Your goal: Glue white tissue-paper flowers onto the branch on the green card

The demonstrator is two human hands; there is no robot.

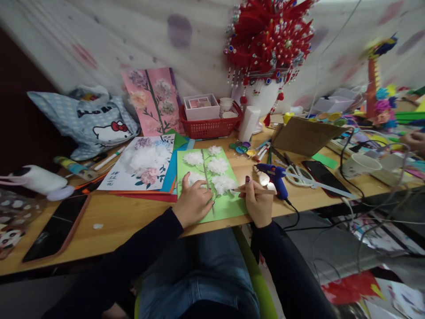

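A light green sheet of paper lies before me with several white fluffy flowers on it and a dark stem up its middle. My left hand rests on the sheet's lower left part with its fingers apart, partly covering a white flower. Pinched in my right hand is a brown pencil, held nearly level. Its tip points left and meets the edge of the lower right flower, though I cannot tell whether it touches the paper.
Right of the sheet lie a blue glue gun, scissors and a black phone. Left are a flower picture and another phone. Behind stand a red basket and a white candle-like cylinder. Another person's hand shows far right.
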